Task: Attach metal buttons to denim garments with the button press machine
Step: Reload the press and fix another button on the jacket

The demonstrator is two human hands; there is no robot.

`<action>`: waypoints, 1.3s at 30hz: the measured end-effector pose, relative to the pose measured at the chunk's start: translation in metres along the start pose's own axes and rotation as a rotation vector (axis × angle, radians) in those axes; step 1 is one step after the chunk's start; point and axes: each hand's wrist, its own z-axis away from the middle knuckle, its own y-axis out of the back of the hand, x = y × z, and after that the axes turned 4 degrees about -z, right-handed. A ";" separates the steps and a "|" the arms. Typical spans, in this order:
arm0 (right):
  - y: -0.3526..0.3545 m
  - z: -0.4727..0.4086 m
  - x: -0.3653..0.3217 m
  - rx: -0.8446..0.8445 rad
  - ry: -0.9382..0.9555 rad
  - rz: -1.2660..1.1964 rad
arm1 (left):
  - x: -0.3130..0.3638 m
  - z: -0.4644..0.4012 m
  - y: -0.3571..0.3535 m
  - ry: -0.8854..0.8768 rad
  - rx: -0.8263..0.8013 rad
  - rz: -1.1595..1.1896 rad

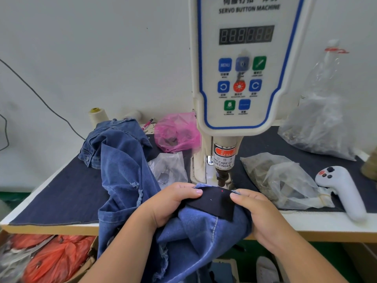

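Note:
A white servo button machine [242, 64] stands at the table's middle, its press head [223, 176] pointing down. Under the head lies a dark waistband strip [214, 201] of a blue denim garment [126, 176], with a red laser dot on it. My left hand [173, 203] grips the strip's left end, thumb on top. My right hand [257, 211] grips its right end the same way. The rest of the garment drapes off the table's front edge and piles up to the left.
Clear plastic bags of metal parts [285, 180] lie right of the machine, a small one [169, 170] left of it and a pink bag [177, 133] behind. A white handheld controller [342, 188] lies at right. A thread cone [98, 117] stands at the back. Orange bags [53, 258] sit below the table.

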 end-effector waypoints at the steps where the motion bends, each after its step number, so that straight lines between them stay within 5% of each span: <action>1: 0.000 0.000 -0.001 -0.002 -0.021 -0.038 | -0.001 0.000 0.000 -0.006 0.009 0.008; 39: 0.002 0.005 -0.003 -0.047 -0.016 -0.180 | -0.005 -0.001 0.001 -0.067 -0.004 0.091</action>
